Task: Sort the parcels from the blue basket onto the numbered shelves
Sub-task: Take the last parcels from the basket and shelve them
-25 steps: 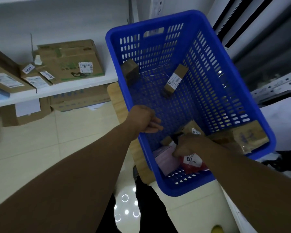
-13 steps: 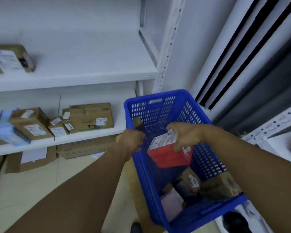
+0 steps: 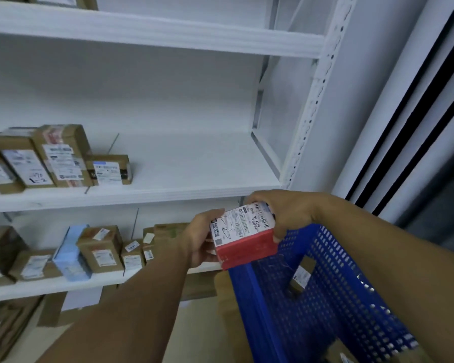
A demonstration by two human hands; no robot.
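Lifted higher since the earlier frame, the red parcel [image 3: 243, 235] now sits between both hands above the blue basket [image 3: 325, 297]. Left hand [image 3: 201, 238] fingers clamp its left side; right hand [image 3: 286, 213] fingers clamp its far right edge, before the white shelves [image 3: 168, 189].

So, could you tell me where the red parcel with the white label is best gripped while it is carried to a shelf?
Probably by its two short ends, one palm from each side, as the left hand and right hand hold the red parcel now. It is a flat-sided box, so opposite faces give a firm grip, and the label on top stays readable.
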